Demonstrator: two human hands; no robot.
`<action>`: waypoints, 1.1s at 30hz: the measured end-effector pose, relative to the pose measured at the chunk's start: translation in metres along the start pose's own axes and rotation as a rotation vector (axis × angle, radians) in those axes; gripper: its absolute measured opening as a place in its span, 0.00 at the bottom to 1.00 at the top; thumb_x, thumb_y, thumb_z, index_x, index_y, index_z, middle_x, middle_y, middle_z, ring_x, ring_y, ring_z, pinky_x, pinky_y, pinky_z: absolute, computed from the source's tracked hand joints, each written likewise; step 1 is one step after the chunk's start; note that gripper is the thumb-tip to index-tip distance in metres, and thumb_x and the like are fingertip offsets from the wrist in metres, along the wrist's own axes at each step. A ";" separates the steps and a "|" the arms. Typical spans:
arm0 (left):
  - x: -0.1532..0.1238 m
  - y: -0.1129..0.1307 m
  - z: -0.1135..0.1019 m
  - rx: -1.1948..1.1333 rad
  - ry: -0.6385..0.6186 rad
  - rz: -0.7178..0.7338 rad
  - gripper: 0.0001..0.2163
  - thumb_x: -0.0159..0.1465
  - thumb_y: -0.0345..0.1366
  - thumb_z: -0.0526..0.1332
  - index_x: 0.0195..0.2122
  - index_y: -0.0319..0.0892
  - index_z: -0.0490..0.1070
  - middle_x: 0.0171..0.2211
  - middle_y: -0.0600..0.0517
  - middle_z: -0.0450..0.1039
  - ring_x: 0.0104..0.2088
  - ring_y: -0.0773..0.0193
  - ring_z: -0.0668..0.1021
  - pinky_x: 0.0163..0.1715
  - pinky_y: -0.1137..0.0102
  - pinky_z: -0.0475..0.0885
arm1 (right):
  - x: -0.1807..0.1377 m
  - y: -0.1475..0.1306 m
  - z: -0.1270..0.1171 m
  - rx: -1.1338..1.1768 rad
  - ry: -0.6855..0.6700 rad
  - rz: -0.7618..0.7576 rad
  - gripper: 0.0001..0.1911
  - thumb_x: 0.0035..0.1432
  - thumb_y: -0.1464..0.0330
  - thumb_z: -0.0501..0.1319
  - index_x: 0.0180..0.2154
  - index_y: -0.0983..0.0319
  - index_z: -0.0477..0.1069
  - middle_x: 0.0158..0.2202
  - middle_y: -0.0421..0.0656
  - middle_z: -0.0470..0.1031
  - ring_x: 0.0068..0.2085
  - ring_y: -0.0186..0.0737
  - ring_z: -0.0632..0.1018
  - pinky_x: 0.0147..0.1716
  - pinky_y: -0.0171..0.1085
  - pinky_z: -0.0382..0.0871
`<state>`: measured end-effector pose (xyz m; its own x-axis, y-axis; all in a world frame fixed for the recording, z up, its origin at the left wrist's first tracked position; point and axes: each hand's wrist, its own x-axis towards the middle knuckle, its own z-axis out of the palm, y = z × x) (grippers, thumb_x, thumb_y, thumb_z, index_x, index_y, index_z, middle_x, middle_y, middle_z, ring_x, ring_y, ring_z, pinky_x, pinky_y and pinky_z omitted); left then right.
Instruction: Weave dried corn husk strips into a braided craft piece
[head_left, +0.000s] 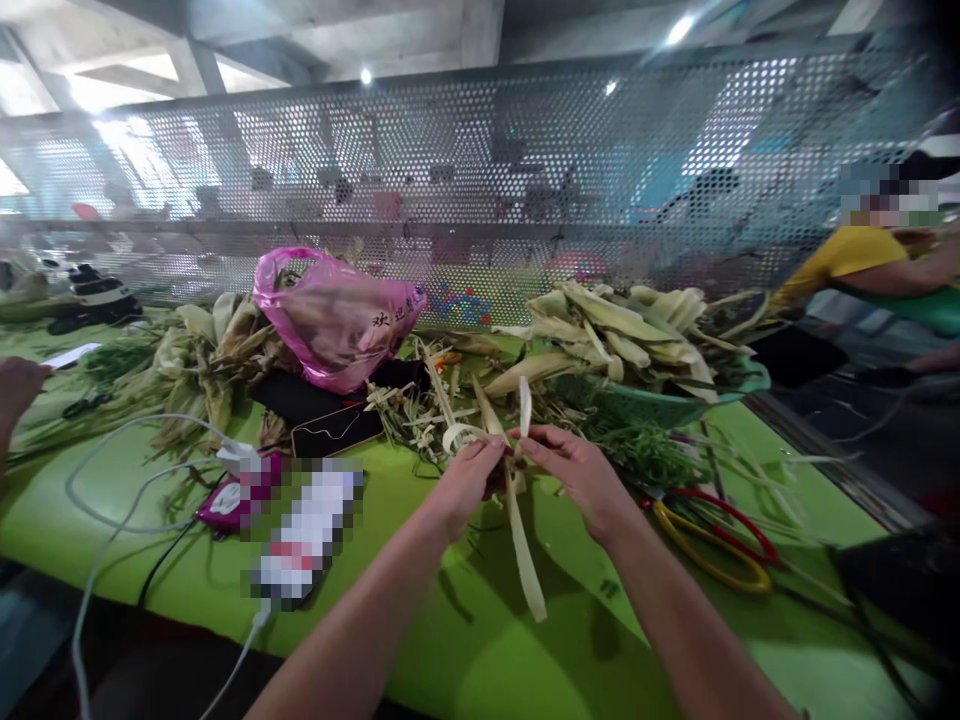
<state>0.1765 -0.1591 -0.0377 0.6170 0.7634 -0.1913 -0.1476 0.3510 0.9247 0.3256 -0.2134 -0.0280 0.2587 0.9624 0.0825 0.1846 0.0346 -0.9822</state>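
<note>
Both of my hands meet above the green table (465,640). My left hand (469,480) pinches pale corn-husk strips (517,520), fingers closed round them. My right hand (574,470) grips the same bundle from the right, fingers curled. One long strip hangs down toward the table, and shorter ends stick up between my thumbs. Loose husk pieces (420,400) lie on the table just beyond my hands.
A green basket (675,405) heaped with husks stands at the right, a pink plastic bag (337,315) and more husks (202,360) at the left. Red and yellow rings (712,540), a white cable (112,470), a phone and a perforated metal screen are around. A person in yellow sits far right.
</note>
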 end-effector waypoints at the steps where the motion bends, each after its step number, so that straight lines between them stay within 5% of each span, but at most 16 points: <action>1: 0.000 0.000 0.001 -0.003 -0.008 -0.016 0.19 0.57 0.53 0.60 0.32 0.39 0.68 0.25 0.55 0.63 0.22 0.72 0.63 0.22 0.75 0.54 | 0.000 0.001 0.001 0.076 0.026 0.028 0.20 0.50 0.52 0.66 0.38 0.60 0.77 0.36 0.43 0.79 0.39 0.44 0.77 0.43 0.41 0.69; 10: -0.003 0.001 0.003 0.140 -0.100 0.108 0.15 0.60 0.47 0.59 0.26 0.41 0.61 0.20 0.59 0.52 0.21 0.72 0.55 0.23 0.73 0.51 | 0.002 0.010 0.003 0.134 0.233 -0.029 0.14 0.45 0.58 0.70 0.28 0.60 0.73 0.26 0.38 0.73 0.29 0.36 0.72 0.33 0.35 0.65; 17: -0.005 0.003 0.004 0.133 -0.183 0.136 0.14 0.59 0.45 0.61 0.26 0.40 0.64 0.22 0.58 0.54 0.22 0.72 0.56 0.24 0.73 0.53 | 0.001 0.009 0.003 0.096 0.284 -0.051 0.15 0.47 0.58 0.68 0.26 0.61 0.70 0.24 0.37 0.70 0.27 0.34 0.69 0.31 0.35 0.63; 25: 0.004 -0.001 -0.006 0.040 -0.021 0.158 0.14 0.61 0.48 0.59 0.32 0.41 0.67 0.25 0.55 0.64 0.24 0.72 0.65 0.24 0.76 0.60 | -0.003 -0.005 0.004 0.034 -0.107 0.016 0.15 0.55 0.55 0.62 0.30 0.61 0.72 0.27 0.40 0.73 0.31 0.38 0.73 0.34 0.37 0.66; 33: 0.006 0.000 -0.012 0.238 -0.026 0.175 0.13 0.60 0.46 0.59 0.28 0.40 0.67 0.23 0.55 0.61 0.23 0.71 0.62 0.24 0.74 0.58 | -0.003 -0.004 0.000 -0.283 0.005 -0.196 0.09 0.54 0.61 0.63 0.30 0.60 0.72 0.27 0.39 0.74 0.31 0.39 0.73 0.34 0.36 0.65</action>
<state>0.1708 -0.1483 -0.0425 0.6177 0.7862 -0.0161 -0.0704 0.0757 0.9946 0.3239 -0.2162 -0.0240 0.1967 0.9435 0.2668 0.4870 0.1422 -0.8618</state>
